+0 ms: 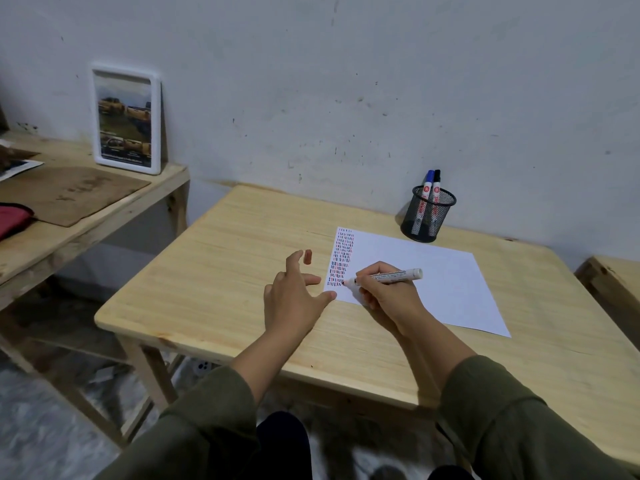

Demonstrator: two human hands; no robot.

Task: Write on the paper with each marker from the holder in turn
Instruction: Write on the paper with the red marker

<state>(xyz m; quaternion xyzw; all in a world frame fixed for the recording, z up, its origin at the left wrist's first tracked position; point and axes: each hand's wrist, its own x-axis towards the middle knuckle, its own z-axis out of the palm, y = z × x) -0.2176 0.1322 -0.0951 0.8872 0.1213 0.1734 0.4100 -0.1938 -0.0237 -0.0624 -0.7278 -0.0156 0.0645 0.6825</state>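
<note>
A white sheet of paper [433, 278] lies on the wooden table [214, 271], with rows of short red, blue and black strokes down its left edge. My right hand [388, 296] grips an uncapped red marker [391, 276], its tip touching the paper at the bottom of the strokes. My left hand [294, 299] rests with fingers spread on the table, its thumb on the paper's near left corner. A red cap [307, 256] lies on the table just beyond the left fingers. The black mesh holder [427, 216] stands behind the paper, holding a blue marker [426, 188] and a black marker [436, 188].
A second wooden table [69, 209] stands to the left with a white-framed picture [126, 119], a brown mat [72, 194] and a red cloth item [12, 218]. A grey wall rises right behind both tables. Another wooden piece [613, 282] sits at the right edge.
</note>
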